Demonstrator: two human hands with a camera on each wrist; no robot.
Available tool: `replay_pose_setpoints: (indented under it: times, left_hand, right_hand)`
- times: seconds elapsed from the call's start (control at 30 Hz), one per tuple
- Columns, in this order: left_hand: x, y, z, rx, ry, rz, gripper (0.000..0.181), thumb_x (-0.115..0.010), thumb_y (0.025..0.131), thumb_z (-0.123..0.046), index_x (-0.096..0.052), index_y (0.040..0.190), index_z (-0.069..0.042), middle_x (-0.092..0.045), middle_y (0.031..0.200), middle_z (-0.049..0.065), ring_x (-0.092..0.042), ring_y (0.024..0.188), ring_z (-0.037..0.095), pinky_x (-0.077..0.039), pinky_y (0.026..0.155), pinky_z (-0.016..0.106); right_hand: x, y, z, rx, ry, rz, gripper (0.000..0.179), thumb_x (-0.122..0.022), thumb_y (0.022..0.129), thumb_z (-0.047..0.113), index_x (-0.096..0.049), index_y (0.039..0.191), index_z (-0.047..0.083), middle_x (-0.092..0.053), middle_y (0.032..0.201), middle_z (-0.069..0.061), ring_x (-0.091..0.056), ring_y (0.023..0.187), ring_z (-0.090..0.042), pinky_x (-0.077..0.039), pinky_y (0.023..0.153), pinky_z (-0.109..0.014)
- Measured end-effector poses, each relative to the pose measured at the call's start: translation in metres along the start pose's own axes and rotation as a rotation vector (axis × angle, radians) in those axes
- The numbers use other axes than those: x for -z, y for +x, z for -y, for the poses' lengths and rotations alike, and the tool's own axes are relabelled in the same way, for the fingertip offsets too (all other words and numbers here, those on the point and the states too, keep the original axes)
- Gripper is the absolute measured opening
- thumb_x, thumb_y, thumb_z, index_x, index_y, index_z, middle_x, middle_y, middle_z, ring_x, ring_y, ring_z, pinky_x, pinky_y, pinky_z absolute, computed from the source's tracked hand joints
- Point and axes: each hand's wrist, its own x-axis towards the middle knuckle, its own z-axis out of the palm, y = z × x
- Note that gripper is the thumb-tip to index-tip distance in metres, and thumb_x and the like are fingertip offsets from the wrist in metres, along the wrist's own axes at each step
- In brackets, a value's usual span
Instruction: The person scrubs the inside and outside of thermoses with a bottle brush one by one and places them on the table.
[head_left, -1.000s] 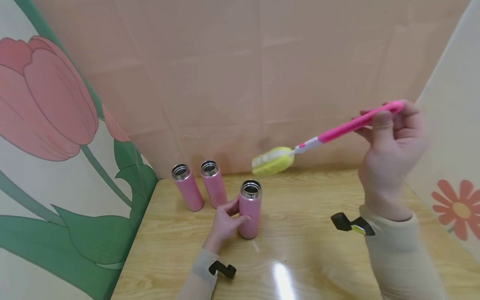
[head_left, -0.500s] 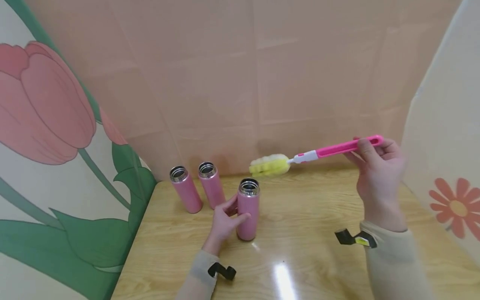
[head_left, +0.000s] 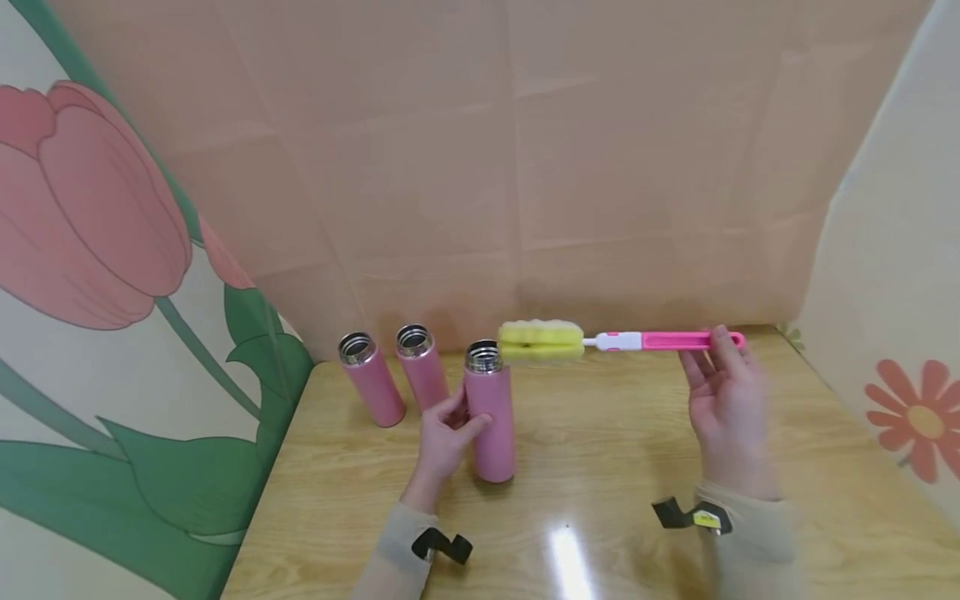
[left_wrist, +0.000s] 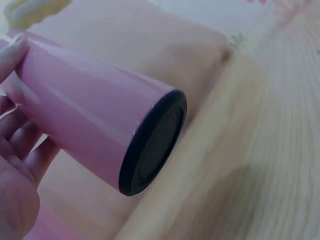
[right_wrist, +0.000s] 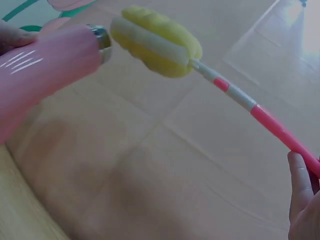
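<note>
My left hand (head_left: 441, 442) grips a pink metal bottle (head_left: 491, 425) round its side, with the thumb across the front. The bottle has no lid; its steel neck leans slightly left in the head view. Its black base (left_wrist: 155, 145) shows in the left wrist view, raised off the table. My right hand (head_left: 727, 404) pinches the end of a pink handle belonging to a bottle brush (head_left: 660, 340). The brush lies level in the air, its yellow and white sponge head (right_wrist: 155, 40) close beside the bottle's mouth. Whether they touch I cannot tell.
Two more open pink bottles, a left one (head_left: 372, 379) and a right one (head_left: 423, 367), stand upright on the wooden table (head_left: 600, 467) left of the held bottle. A pinkish-beige backdrop (head_left: 637, 167) rises behind the table, with flower-printed panels at both sides.
My right hand has come down and leftward, bringing the brush from slanted to level beside the bottle's mouth. The held bottle has tipped slightly left at its neck. The other bottles stay put.
</note>
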Motion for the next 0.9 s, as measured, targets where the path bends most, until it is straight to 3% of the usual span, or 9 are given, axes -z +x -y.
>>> replay_pose_setpoints:
  times: [0.17,0.33,0.5,0.9]
  left_hand:
    - [-0.006,0.002,-0.01,-0.039,-0.03,0.018,0.071,-0.083,0.094,-0.009,-0.046,0.152,0.008,-0.057,0.145,0.03,-0.068,0.123,0.013,-0.057,0.1,0.029]
    - [-0.014,0.007,-0.019,-0.016,-0.06,0.0,0.068,-0.079,0.097,-0.005,-0.044,0.153,0.007,-0.054,0.15,0.027,-0.064,0.129,0.016,-0.055,0.104,0.031]
    - [-0.018,0.009,-0.022,-0.009,-0.076,0.0,0.069,-0.079,0.095,-0.001,-0.042,0.153,0.008,-0.051,0.151,0.027,-0.062,0.133,0.021,-0.054,0.106,0.033]
    - [-0.016,0.008,-0.026,0.002,-0.088,-0.006,0.069,-0.08,0.095,-0.002,-0.043,0.153,0.006,-0.053,0.15,0.027,-0.065,0.129,0.018,-0.054,0.105,0.033]
  right_hand:
    - [0.006,0.0,-0.017,-0.043,0.019,-0.007,0.007,-0.07,0.102,0.001,-0.067,0.108,-0.002,-0.071,0.096,-0.013,-0.072,0.086,-0.025,-0.063,0.088,-0.034]
    - [0.014,0.005,-0.028,-0.084,-0.018,-0.053,0.006,-0.071,0.102,0.004,-0.067,0.104,0.0,-0.07,0.094,-0.011,-0.071,0.086,-0.022,-0.063,0.089,-0.032]
    - [0.021,0.01,-0.034,-0.125,-0.003,-0.043,0.007,-0.067,0.105,0.005,-0.068,0.1,0.0,-0.071,0.091,-0.01,-0.073,0.084,-0.021,-0.062,0.088,-0.03]
    - [0.024,0.012,-0.041,-0.082,-0.12,-0.071,0.009,-0.069,0.103,0.006,-0.06,0.103,0.004,-0.07,0.092,-0.008,-0.074,0.086,-0.018,-0.062,0.09,-0.03]
